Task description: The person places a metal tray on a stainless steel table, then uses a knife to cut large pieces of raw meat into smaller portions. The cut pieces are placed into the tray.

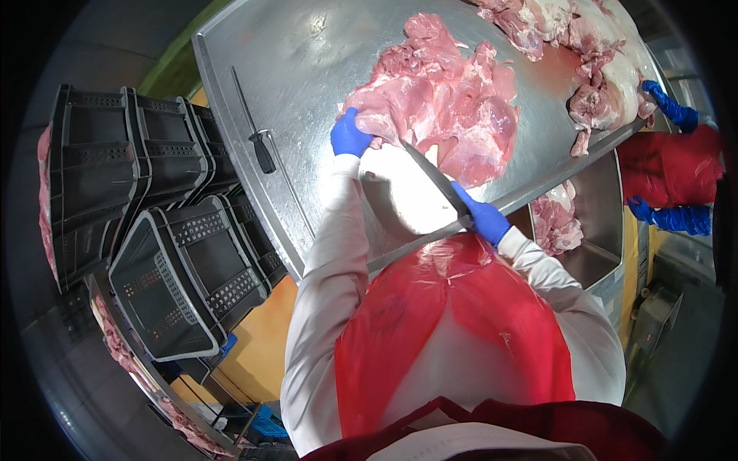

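My left hand (pixel 351 134), in a blue glove, is closed on the near left edge of a large piece of raw pink meat (pixel 442 100). In my right hand (pixel 486 217), also gloved in blue, is a knife (pixel 432 175) with a long blade. Its blade points up and left, and the tip reaches the meat's lower edge beside my left hand. Below the blade lies a bright white patch (pixel 407 196), perhaps a board or glare, at the near edge of the metal table (pixel 307 46). The knife's handle is mostly hidden by my fingers.
Left on the table lie a black-handled thin tool (pixel 263 154) and a slim metal rod (pixel 292 188). Grey crates (pixel 165 284) stand left. More meat (pixel 607 84) is at right, by another person's blue-gloved hand (pixel 670 105). A metal bin (pixel 596 227) below holds meat.
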`<state>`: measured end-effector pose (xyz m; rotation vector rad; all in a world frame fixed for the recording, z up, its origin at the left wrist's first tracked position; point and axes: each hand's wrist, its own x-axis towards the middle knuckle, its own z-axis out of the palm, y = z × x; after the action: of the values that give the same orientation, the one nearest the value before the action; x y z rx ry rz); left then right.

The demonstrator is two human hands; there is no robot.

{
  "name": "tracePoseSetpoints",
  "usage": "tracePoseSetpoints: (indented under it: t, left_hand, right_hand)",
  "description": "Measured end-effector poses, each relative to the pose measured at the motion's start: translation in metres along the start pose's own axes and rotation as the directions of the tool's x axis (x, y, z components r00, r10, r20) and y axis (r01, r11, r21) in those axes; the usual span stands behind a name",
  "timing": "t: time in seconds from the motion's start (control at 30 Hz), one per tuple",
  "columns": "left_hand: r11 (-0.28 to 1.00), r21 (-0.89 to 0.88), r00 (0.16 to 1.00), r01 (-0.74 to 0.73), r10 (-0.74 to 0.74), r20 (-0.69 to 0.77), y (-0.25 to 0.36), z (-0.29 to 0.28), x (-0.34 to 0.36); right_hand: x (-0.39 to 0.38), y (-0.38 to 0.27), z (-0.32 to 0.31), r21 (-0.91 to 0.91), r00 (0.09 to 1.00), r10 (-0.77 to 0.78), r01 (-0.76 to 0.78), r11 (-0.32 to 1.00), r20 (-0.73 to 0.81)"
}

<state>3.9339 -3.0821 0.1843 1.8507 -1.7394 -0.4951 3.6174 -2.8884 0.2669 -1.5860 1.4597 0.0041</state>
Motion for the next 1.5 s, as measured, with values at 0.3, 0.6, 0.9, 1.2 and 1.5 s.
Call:
tracePoseSetpoints:
  t: [0.3,0.6,0.9,1.2,1.5]
  left_hand:
    - [0.984,0.175,0.877,0.029,-0.108,0.467,-0.025,-0.035,-0.033]
    - [0.996,0.048,0.796,0.070,-0.085,0.600,0.003,0.014,0.066]
    - [0.936,0.352,0.927,0.026,-0.155,0.342,0.068,-0.014,0.015]
    - [0.932,0.363,0.967,0.005,-0.098,0.237,0.052,-0.025,0.001]
    - [0.899,0.323,0.926,-0.296,0.188,0.328,0.093,-0.025,-0.043]
  right_hand:
    - [-0.044,0.033,-0.030,0.045,0.971,-0.163,0.173,0.984,-0.173]
    - [0.022,-0.016,-0.053,-0.091,0.941,-0.199,0.181,0.979,-0.274]
    - [0.139,-0.111,-0.110,-0.122,0.927,-0.355,0.341,0.932,-0.120]
    - [0.159,-0.087,-0.094,-0.006,0.918,-0.355,0.362,0.932,0.178]
    - [0.127,-0.070,-0.042,0.067,0.967,-0.248,0.244,0.967,0.054]
